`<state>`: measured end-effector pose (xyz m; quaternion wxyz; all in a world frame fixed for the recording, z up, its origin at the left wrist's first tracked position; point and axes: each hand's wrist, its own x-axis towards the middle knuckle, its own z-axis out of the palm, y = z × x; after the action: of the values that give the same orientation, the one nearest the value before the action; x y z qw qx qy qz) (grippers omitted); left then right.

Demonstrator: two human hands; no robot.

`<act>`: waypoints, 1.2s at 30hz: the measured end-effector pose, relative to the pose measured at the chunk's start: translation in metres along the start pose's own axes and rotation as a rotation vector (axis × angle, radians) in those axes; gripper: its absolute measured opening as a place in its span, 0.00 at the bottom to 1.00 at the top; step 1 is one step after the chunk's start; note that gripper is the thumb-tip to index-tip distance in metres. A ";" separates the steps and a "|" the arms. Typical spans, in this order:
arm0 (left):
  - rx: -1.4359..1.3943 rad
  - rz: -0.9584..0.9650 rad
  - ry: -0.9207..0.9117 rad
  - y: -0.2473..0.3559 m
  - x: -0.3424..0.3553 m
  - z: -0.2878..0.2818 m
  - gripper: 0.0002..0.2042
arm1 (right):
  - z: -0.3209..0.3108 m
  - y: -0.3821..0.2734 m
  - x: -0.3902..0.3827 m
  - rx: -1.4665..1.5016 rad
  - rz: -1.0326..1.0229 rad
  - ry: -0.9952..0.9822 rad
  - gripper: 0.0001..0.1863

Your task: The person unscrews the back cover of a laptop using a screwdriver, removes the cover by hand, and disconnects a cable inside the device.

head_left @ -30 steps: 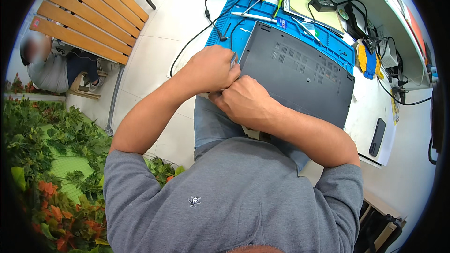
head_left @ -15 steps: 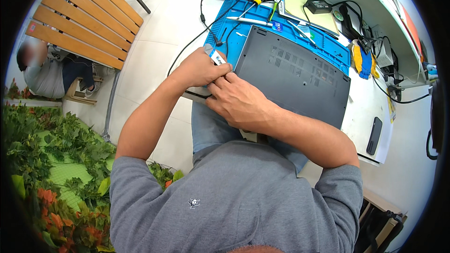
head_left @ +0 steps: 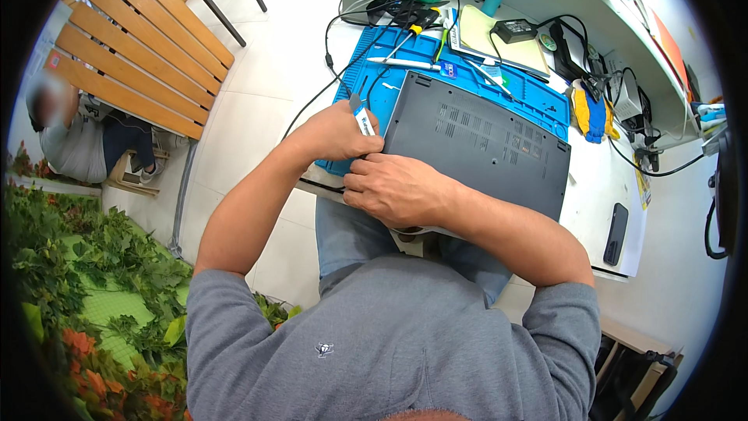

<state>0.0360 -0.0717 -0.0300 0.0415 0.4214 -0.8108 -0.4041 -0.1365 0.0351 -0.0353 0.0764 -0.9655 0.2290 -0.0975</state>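
A dark grey laptop (head_left: pixel 475 140) lies underside up, with its vents and screw holes showing. At its left edge my left hand (head_left: pixel 336 131) is closed around a flat pry tool (head_left: pixel 363 120) with a blue and white label; its working tip is hidden by my fingers. Just nearer to me, my right hand (head_left: pixel 401 191) is curled over the laptop's near left corner, its fingertips mostly out of sight. The two hands are close together at that edge.
A blue repair mat (head_left: pixel 354 70) lies under the laptop, bearing a white pen-like tool (head_left: pixel 401 63) and a yellow-black screwdriver (head_left: pixel 417 30). Black cables run along the left. A power adapter (head_left: pixel 516 30), blue-yellow gloves (head_left: pixel 590 113) and a phone (head_left: pixel 615 234) are also there. Another person sits far left.
The whole view has tilted, so the bench sits slightly lower in the picture. My left hand still holds the pry tool at the laptop's edge; the right hand's fingers have shifted slightly away from it.
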 end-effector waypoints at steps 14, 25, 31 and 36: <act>0.019 -0.043 -0.047 -0.003 0.003 -0.005 0.12 | -0.003 0.017 0.011 0.127 -0.133 -0.059 0.14; 0.095 -0.001 -0.133 0.002 0.006 -0.009 0.13 | -0.006 0.022 0.018 0.185 -0.146 -0.125 0.10; 0.053 -0.062 -0.117 0.009 0.006 -0.011 0.13 | -0.013 0.019 0.035 0.086 -0.119 -0.330 0.16; 0.116 -0.084 -0.130 0.011 0.009 -0.012 0.13 | -0.010 0.018 0.041 0.047 -0.134 -0.382 0.17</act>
<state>0.0283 -0.0817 -0.0174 -0.0527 0.4298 -0.8153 -0.3844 -0.1108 -0.0006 -0.0229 0.1342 -0.9775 0.1432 0.0771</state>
